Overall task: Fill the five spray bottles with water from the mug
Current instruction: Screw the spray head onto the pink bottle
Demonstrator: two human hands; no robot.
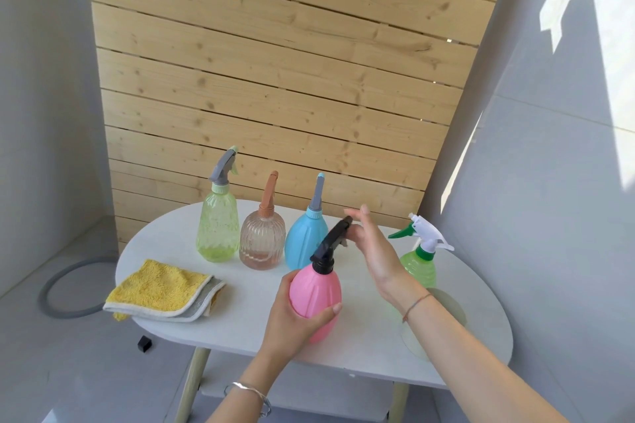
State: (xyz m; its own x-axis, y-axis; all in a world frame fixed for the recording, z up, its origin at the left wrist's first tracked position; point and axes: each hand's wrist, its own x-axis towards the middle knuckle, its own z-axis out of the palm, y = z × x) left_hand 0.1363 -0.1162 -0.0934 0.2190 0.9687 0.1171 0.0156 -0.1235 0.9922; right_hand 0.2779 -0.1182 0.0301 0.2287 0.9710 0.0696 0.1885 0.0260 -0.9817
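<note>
Nearest, the left hand (292, 323) grips the body of the pink plastic spray bottle (314, 288), upright on the white oval worktop (240, 330). The right hand (372, 251), fingers straight, touches its black trigger head (331, 244). A folded yellow cloth (161, 288) lies to the left and a green spray bottle (421, 268) stands behind the right wrist. Farther back stand a blue spray bottle (304, 240), a clear ribbed one (263, 237) and a yellow-green one (218, 227).

Head view faces down onto the table (247, 312), seemingly close.

pink bottle (314, 299): smooth opaque plastic | cloth (161, 290): fuzzy yellow terry | fence (275, 79): knotty bare wood
</note>
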